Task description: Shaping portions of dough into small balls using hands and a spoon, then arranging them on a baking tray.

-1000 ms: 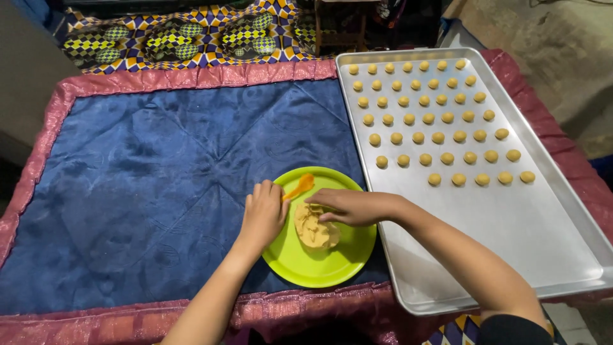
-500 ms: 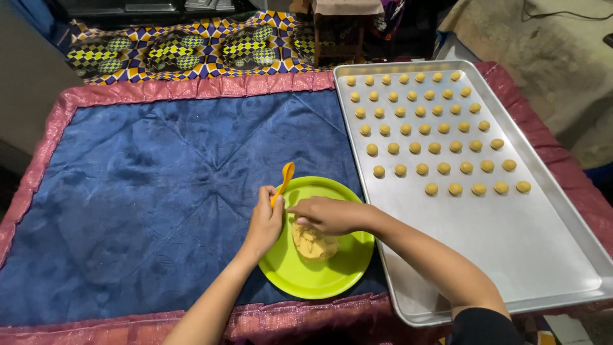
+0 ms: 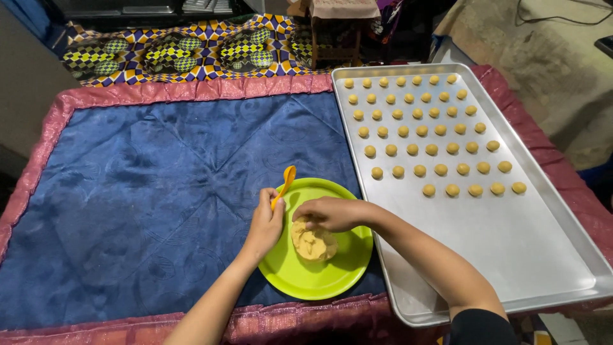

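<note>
One lump of pale yellow dough (image 3: 314, 243) rests near the centre of the lime-green plate (image 3: 348, 281), which sits on the blue quilted cloth (image 3: 140, 191) covering the desk.

The right hand (image 3: 332, 213) lies over the lump's upper edge, fingers curled down into it, pinching at the surface. The left hand (image 3: 265, 225) is closed around the handle of an orange spoon (image 3: 285, 183), whose bowl points up and away from the plate.

Judged by its rumpled, dented surface, the dough is soft, light and easily deformed, and probably slightly tacky. It is best taken at the edge with the fingertips, in small pinches rather than with a full grip.

Just right of the plate, a metal baking tray (image 3: 511, 255) carries rows of small dough balls (image 3: 421, 131) across its far half.
</note>
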